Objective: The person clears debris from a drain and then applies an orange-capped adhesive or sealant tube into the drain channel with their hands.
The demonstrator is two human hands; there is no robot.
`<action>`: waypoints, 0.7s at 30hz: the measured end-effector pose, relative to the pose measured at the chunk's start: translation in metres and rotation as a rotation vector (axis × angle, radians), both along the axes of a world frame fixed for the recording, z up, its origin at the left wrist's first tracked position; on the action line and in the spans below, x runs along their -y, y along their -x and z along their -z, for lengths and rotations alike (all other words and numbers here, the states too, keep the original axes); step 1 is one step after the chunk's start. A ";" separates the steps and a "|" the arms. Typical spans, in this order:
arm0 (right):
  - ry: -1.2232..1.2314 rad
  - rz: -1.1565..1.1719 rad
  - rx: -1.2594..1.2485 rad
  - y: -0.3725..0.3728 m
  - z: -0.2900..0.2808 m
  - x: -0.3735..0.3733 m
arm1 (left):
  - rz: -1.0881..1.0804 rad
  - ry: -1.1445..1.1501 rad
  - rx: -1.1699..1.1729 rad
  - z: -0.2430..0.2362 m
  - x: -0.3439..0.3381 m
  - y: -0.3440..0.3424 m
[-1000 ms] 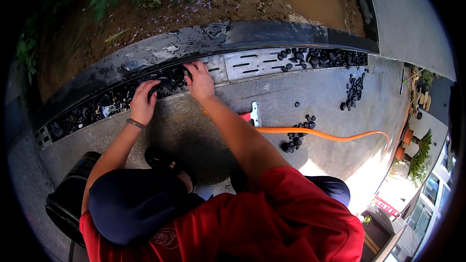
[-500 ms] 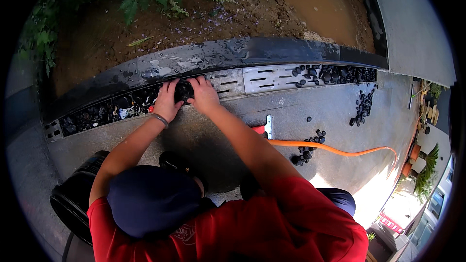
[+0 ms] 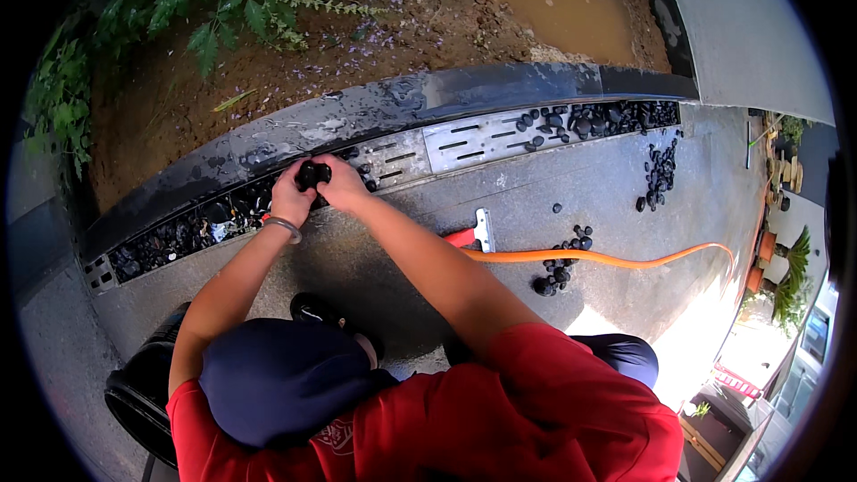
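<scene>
Black, shiny pebbles (image 3: pixel 312 176) are resting between the left grip (image 3: pixel 290 200) and the right grip (image 3: pixel 343 186), which are both curling inward and holding the cluster from its two sides; exactly how many pebbles they are clasping, I cannot tell. Around the left wrist, just below its grip, a grey band (image 3: pixel 284 228) is circling. To the left of the left grip, a narrow channel is running away, with dark stones (image 3: pixel 165 245) filling it. Just right of the right grip, slotted metal covers (image 3: pixel 455 145) are continuing the same line, and farther right loose pebbles (image 3: pixel 616 116) are lying over their far end. Above both grips, a wet dark ledge (image 3: pixel 384 96) is bordering brown soil (image 3: pixel 357 49), where a green plant (image 3: pixel 210 0) is spreading toward the upper left. Below and right of the right grip, a red-handled scraper (image 3: pixel 485 232) is lying on grey paving (image 3: pixel 518 187), near an orange hose (image 3: pixel 616 259) that is stretching away rightward. Well below the left grip, a black container (image 3: pixel 143 393) is showing.
</scene>
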State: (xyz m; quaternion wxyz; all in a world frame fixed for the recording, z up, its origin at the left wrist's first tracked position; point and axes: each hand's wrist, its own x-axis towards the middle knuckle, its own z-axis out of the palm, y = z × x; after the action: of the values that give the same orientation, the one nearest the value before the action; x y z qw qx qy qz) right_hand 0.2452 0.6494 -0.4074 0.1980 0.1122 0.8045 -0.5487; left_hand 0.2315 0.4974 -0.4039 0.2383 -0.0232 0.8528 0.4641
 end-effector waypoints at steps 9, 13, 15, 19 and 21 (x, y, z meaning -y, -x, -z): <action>1.109 0.729 0.501 -0.013 -0.019 -0.103 | 0.098 -0.666 0.352 -0.056 -0.111 -0.018; 1.090 1.063 0.506 -0.025 -0.023 -0.178 | 0.175 -0.850 0.452 -0.097 -0.122 0.003; 0.980 1.199 0.348 -0.034 -0.006 -0.219 | 0.301 -0.612 0.167 -0.066 -0.094 0.019; 0.762 1.081 0.211 -0.047 -0.034 -0.253 | 0.401 0.028 -0.244 -0.045 -0.032 0.007; 0.435 1.140 0.148 -0.050 -0.043 -0.228 | 0.642 0.160 -0.538 -0.037 -0.021 0.004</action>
State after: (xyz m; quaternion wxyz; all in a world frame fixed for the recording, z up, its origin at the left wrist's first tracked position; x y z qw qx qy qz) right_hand 0.2956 0.8773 -0.3647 -0.0529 0.5194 0.4718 -0.7105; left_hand 0.2274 0.5180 -0.3669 0.1374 0.3470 0.8818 0.2883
